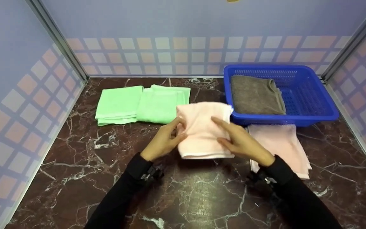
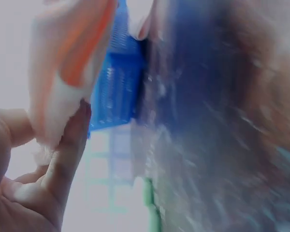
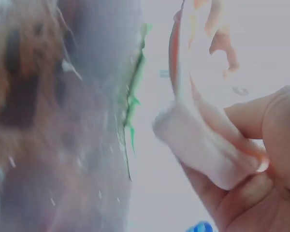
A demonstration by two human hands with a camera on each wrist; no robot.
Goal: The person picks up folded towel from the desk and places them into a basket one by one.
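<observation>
A folded pale pink towel is held above the dark marble table in the middle of the head view. My left hand pinches its left edge, thumb on top; the left wrist view shows the pink towel between thumb and fingers. My right hand grips the right side of it, fingers lying over the top; the right wrist view shows the pink towel pinched by thumb and fingers. Both wrist views are blurred.
Two folded green towels lie at the back left. A blue plastic basket at the back right holds a folded grey towel. A folded pink towel lies in front of the basket. Checkered walls enclose the table.
</observation>
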